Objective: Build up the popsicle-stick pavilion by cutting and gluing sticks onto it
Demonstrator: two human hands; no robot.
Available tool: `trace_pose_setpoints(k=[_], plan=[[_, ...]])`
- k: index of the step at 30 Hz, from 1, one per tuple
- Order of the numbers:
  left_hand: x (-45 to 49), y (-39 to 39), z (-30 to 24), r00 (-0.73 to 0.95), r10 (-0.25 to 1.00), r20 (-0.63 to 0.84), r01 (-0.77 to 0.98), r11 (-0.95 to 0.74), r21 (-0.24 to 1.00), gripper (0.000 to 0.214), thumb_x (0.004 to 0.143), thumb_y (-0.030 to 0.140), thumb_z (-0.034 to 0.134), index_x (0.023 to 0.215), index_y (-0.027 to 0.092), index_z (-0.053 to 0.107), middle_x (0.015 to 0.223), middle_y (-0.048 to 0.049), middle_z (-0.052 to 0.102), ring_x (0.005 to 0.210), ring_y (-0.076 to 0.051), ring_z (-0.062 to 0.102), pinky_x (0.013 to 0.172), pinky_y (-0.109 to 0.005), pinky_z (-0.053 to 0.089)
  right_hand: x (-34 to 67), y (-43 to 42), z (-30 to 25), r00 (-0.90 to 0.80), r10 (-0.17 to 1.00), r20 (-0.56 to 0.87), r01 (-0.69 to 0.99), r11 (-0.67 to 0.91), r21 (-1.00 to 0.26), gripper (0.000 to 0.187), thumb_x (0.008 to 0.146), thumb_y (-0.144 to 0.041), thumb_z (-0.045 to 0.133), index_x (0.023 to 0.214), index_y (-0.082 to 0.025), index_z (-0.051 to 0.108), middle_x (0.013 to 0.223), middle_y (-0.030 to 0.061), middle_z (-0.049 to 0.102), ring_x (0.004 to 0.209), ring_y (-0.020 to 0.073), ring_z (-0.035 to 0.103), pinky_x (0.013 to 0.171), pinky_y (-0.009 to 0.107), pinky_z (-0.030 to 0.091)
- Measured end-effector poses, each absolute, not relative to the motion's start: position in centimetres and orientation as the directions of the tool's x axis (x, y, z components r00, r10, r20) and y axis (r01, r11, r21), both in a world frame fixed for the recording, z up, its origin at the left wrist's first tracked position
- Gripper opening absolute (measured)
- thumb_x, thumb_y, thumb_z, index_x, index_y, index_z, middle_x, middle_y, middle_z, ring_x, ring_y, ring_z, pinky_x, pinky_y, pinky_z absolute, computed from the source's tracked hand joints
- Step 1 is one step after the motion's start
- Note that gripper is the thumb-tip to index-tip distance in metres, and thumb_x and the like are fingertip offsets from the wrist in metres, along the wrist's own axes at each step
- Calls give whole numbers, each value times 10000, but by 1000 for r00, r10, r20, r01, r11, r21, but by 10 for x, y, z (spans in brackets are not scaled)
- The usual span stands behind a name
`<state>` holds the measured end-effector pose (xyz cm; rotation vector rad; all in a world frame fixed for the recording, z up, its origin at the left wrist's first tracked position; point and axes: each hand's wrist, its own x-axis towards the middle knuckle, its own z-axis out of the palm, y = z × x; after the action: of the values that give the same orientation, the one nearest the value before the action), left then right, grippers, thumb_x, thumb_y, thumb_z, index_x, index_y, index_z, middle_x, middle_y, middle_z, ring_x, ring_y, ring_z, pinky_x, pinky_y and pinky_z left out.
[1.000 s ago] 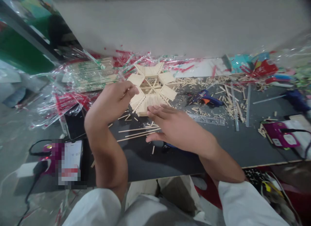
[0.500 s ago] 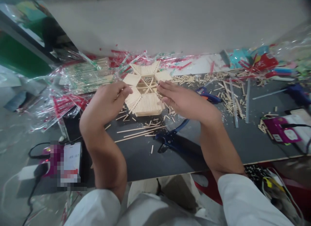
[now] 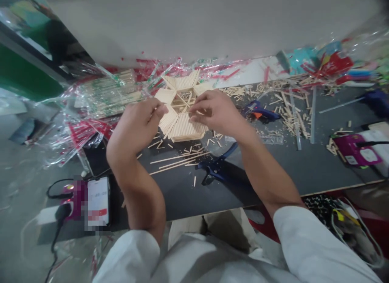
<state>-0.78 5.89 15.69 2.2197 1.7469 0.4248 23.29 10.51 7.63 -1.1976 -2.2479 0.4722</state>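
A star-shaped model of pale wooden sticks [image 3: 186,127] stands on the dark table, with slatted panels around an open, strutted middle. At its left side is my left hand [image 3: 141,121], thumb and fingers pinched together; whatever they hold, if anything, is hidden. My right hand [image 3: 214,110] reaches over the right side, fingertips bent close together near the front panel and the middle opening. Nothing can be made out between those fingertips. Several long thin sticks [image 3: 179,161] lie in front of the model, beside blue-handled cutters [image 3: 217,169].
Clear and red plastic wrapping [image 3: 88,125] and bundled sticks [image 3: 109,90] lie at the left. A blue glue gun [image 3: 261,112], a ruler [image 3: 272,139] and glue sticks [image 3: 313,116] are at the right among cut pieces. A phone [image 3: 97,202] and purple power strip [image 3: 357,149] sit near the edges.
My right hand has moved left over the model, and its stretched fingers have drawn into a pinch. The ruler now shows beneath my right forearm. The view has shifted slightly.
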Motion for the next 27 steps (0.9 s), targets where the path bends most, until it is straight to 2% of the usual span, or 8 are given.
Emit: trace_pose_setpoints(k=[7, 10, 13, 16, 19, 22, 24, 27], plan=[[-13, 62, 153, 231, 972, 51, 888, -232, 398, 274, 1064, 327, 501, 942, 231, 727, 803, -51, 694, 814, -251, 639, 865, -393, 476, 223, 139, 94, -566, 807, 170, 637, 558, -532, 96, 880, -216, 808, 790, -186, 797, 752, 2, 668, 813, 185, 603, 983, 433, 444], [-17, 64, 149, 247, 967, 65, 881, -252, 400, 292, 1067, 341, 495, 954, 219, 735, 736, -31, 648, 782, -232, 624, 839, -367, 474, 216, 140, 100, -561, 809, 173, 657, 563, -502, 140, 882, -144, 773, 750, -162, 732, 788, 17, 659, 820, 183, 598, 952, 416, 437], [-21, 66, 146, 254, 963, 92, 870, -269, 413, 306, 1067, 348, 502, 934, 204, 737, 705, -21, 605, 762, -217, 600, 816, -352, 467, 212, 134, 102, -453, 858, 243, 636, 502, -586, 162, 955, -190, 711, 798, -173, 674, 850, 30, 659, 830, 184, 597, 868, 378, 469], [-24, 65, 146, 248, 963, 103, 861, -268, 432, 314, 1066, 341, 498, 899, 202, 725, 696, -15, 587, 746, -205, 575, 805, -341, 455, 212, 122, 108, -381, 876, 294, 386, 440, -811, 291, 1062, -415, 649, 852, -222, 589, 864, 30, 667, 819, 181, 621, 823, 360, 521], [-26, 64, 147, 230, 968, 100, 861, -251, 442, 307, 1060, 337, 487, 919, 204, 725, 708, -10, 600, 711, -190, 548, 779, -333, 436, 224, 94, 122, -429, 873, 233, -36, 241, -970, 458, 1002, -677, 683, 883, -257, 543, 879, 18, 686, 808, 179, 675, 787, 352, 568], [-30, 64, 147, 220, 969, 109, 859, -246, 450, 302, 1051, 350, 493, 970, 207, 746, 721, -15, 627, 702, -191, 555, 752, -335, 431, 255, 51, 134, -451, 880, 152, -179, 77, -981, 378, 1011, -558, 745, 853, -256, 582, 721, -33, 634, 719, 150, 653, 787, 332, 567], [-32, 64, 146, 218, 968, 123, 855, -251, 454, 314, 1049, 364, 491, 983, 206, 754, 725, -20, 640, 705, -193, 562, 738, -337, 428, 286, 18, 132, -416, 898, 142, -212, 56, -976, 241, 1069, -446, 696, 908, -268, 665, 511, -74, 496, 586, 147, 591, 768, 333, 551], [-32, 65, 145, 214, 969, 127, 855, -248, 456, 317, 1040, 361, 494, 999, 196, 761, 728, -24, 645, 712, -193, 568, 742, -344, 428, 335, -30, 108, -297, 952, 67, -189, 10, -982, 241, 1024, -458, 747, 874, -275, 701, 385, -97, 349, 401, 122, 403, 605, 310, 483]])
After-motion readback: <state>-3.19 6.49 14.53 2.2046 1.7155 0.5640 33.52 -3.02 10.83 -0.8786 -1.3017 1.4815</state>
